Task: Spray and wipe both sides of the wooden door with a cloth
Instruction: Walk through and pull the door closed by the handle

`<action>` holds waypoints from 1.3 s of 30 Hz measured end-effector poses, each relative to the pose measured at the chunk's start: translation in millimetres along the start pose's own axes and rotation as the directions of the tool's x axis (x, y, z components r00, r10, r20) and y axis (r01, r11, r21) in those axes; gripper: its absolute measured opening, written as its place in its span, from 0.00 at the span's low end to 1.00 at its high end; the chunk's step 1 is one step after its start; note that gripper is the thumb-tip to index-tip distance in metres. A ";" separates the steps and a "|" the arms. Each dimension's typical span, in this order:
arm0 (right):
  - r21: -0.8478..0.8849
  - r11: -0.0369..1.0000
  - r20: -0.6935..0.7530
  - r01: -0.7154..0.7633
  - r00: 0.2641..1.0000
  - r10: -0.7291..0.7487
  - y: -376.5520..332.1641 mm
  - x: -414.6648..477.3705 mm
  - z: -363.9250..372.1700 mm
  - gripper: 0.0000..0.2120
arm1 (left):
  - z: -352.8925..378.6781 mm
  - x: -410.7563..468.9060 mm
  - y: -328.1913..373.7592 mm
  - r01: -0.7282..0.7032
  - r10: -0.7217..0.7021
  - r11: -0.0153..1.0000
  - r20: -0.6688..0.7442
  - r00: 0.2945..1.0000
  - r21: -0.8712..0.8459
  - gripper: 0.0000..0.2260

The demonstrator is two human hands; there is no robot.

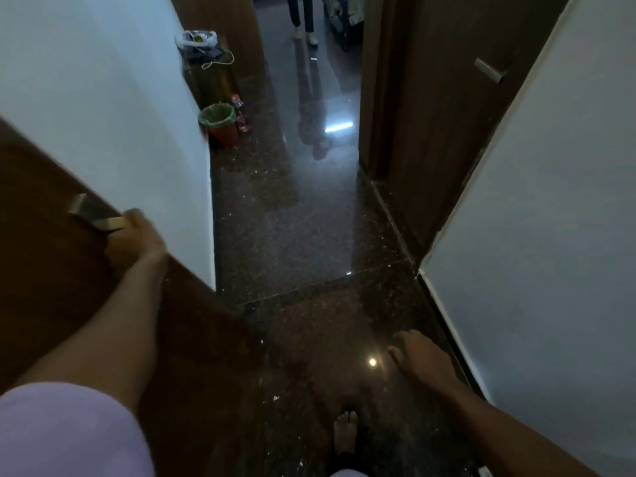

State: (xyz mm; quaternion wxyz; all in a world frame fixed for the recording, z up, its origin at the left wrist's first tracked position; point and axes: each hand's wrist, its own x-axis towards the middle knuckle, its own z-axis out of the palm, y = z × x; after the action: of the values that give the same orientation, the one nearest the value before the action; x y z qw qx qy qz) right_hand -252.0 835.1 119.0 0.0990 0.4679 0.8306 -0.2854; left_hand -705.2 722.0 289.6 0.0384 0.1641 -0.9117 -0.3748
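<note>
Blur hides whether the left hand point(137, 235) grips the handle point(98, 213) of the wooden door point(51, 287); right hand point(423, 356) hangs slack, empty, above glossy dark floor point(309, 218)

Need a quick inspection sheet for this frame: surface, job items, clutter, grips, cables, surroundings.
surface: dark polished floor, speckled with debris.
job's things: wooden door at left; cloth and spray, nothing seen.
clutter: lined bin, bottle, bag.
grips: left hand holds door handle; right hand open, empty.
cables: white cord near the bag.
surroundings: white walls, second door at right, another person's legs beyond.
</note>
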 end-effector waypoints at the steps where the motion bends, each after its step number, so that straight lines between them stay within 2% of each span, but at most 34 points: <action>1: 0.014 1.000 -0.006 0.006 1.000 -0.006 -2.6 -0.3 -1.6 0.18 | 5.2 -24.8 2.5 -0.037 0.036 0.999 0.013 0.999 0.003 0.32; 7: 0.065 0.997 -0.132 0.031 0.991 -0.023 23.8 -19.7 -35.4 0.15 | 26.8 -136.3 -6.0 -0.212 0.217 0.976 0.119 0.969 -0.047 0.31; 10: 0.065 0.998 -0.128 0.018 0.992 -0.009 49.9 -47.8 -34.7 0.16 | 28.9 -186.3 -9.4 -0.286 0.291 0.957 0.166 0.942 -0.054 0.29; 13: 0.056 0.998 -0.123 0.014 0.992 -0.007 78.1 -77.3 -22.8 0.19 | 26.8 -229.6 -17.5 -0.354 0.354 0.934 0.204 0.912 -0.040 0.31; 20: -0.048 0.998 -0.150 0.032 0.988 -0.039 127.8 -141.3 -6.3 0.18 | 12.5 -317.5 -43.7 -0.537 0.524 0.841 0.347 0.778 -0.068 0.36; 24: -0.093 0.996 -0.152 0.018 0.988 -0.032 148.2 -169.6 -2.2 0.17 | 3.2 -361.4 -58.8 -0.598 0.577 0.795 0.431 0.694 -0.102 0.31; 32: -0.051 0.998 -0.164 -0.047 0.986 0.038 175.1 -226.0 10.0 0.18 | -19.0 -438.3 -91.5 -0.650 0.648 0.732 0.498 0.576 -0.202 0.27; 39: -0.026 0.995 -0.187 -0.101 0.978 0.094 186.9 -283.9 26.5 0.17 | -44.7 -495.8 -120.4 -0.601 0.660 0.728 0.572 0.487 -0.329 0.25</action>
State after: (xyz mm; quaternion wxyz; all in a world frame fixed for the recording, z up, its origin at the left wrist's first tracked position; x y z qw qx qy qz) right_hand 55.1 690.2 148.5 0.0432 0.5308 0.8171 -0.2205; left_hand -196.5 774.6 264.1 -0.1417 -0.3252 -0.8429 -0.4047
